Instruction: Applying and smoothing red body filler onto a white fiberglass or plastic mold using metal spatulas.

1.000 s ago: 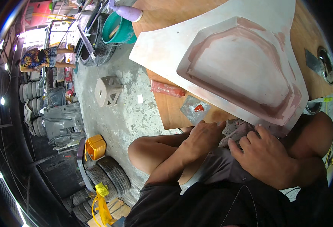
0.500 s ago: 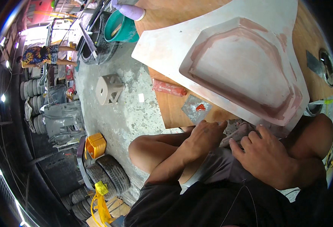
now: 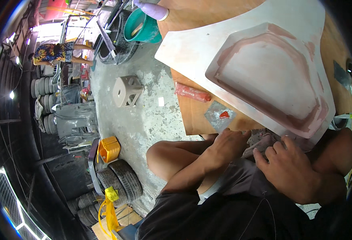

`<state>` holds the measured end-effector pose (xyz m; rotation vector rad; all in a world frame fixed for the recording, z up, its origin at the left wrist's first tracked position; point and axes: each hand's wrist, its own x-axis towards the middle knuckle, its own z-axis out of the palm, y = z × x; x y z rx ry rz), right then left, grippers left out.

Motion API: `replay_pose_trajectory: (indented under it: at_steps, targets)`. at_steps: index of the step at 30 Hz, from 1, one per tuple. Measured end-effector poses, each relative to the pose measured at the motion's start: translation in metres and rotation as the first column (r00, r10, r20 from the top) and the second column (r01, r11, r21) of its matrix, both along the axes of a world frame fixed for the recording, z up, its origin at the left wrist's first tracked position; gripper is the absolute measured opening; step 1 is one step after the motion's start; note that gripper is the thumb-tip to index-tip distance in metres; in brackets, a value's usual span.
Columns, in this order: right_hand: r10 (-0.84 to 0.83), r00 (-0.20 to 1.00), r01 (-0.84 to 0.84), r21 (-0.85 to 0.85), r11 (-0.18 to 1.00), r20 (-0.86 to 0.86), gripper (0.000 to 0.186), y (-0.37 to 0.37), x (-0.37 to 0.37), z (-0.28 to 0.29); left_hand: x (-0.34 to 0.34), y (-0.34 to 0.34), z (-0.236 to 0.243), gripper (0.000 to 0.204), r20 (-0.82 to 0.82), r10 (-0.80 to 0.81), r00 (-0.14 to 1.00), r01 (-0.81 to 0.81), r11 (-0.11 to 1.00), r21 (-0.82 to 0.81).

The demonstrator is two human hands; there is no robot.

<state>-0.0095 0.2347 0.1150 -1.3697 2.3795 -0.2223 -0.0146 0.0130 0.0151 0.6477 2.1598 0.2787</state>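
Plywood table [image 3: 200,12] carries the white panel [image 3: 264,72], tapered corner pointing left, recess long axis upper left to lower right. I see left hand [image 3: 228,146] near the metal plate [image 3: 213,114], right hand [image 3: 290,168] by the panel's near edge; fingers bent, can't tell if either grips. Versus 1 s ago: scene shifted right in view.

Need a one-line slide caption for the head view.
Left hand near a grey plate with a red dab; right hand near a white panel on a wooden board.
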Motion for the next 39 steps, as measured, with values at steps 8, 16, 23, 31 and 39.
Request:
replay_pose_trajectory:
  at_steps: [8,16,23,31,39]
  targets:
    - [0.025,1.0,-0.025,0.027,0.999,0.003,0.036,-0.001,-0.003,0.003,0.001,-0.004,-0.001,0.049,-0.055,-0.031,0.998,0.034,0.998,0.044]
    - [0.023,1.0,-0.024,0.032,0.999,0.018,0.036,-0.001,-0.003,0.003,0.001,-0.005,-0.004,0.051,-0.068,-0.015,0.998,0.02,0.997,0.07]
    - [0.004,1.0,-0.005,0.024,1.0,0.028,0.036,0.0,0.0,-0.001,0.002,-0.003,-0.005,0.051,-0.08,-0.041,0.996,0.045,0.998,0.046]
    - [-0.014,0.999,0.014,-0.023,1.0,-0.03,0.036,0.0,0.002,-0.002,-0.001,0.0,0.006,0.05,-0.044,-0.033,0.998,0.033,0.999,0.005]
    - [-0.002,1.0,0.002,0.003,1.0,-0.012,0.036,-0.001,0.001,-0.001,0.0,-0.002,-0.003,0.052,-0.045,-0.022,0.999,0.023,1.0,0.005]
